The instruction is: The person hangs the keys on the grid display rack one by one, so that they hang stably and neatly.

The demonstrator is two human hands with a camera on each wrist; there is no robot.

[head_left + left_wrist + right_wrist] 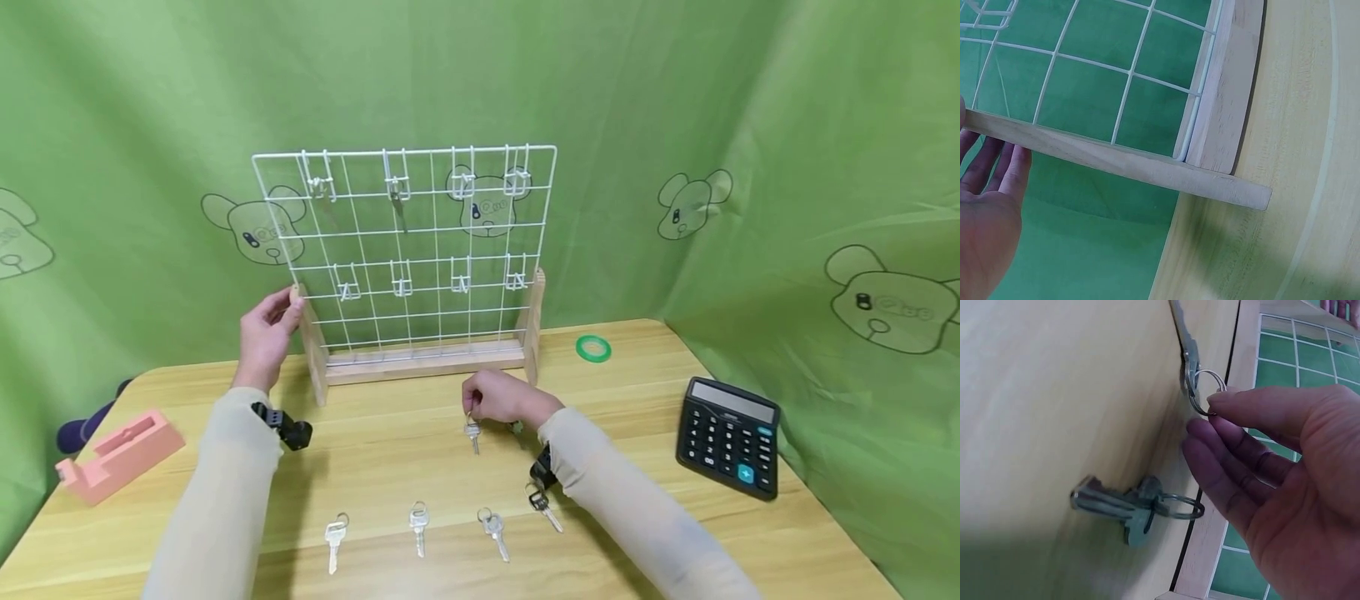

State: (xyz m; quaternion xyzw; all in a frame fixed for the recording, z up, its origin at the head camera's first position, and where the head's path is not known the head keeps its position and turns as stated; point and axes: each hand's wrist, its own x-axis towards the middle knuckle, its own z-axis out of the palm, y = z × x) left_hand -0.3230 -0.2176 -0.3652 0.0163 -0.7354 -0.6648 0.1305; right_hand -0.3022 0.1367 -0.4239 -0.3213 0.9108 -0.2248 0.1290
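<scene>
A white wire grid rack with wire hooks stands in a wooden base at the back of the table. My left hand grips the top of its left wooden upright, thumb on one side and fingers on the other. Low over the table before the rack, my right hand pinches the metal ring of a silver key between thumb and forefinger. The key dangles toward the tabletop. Beside that hand lies another key with a ring, partly hidden by the wrist in the head view.
Several ringed keys lie in a row at the front. Keys hang on upper left hooks. A calculator and green tape roll sit right, a pink tape dispenser left. Green curtain closes off the back.
</scene>
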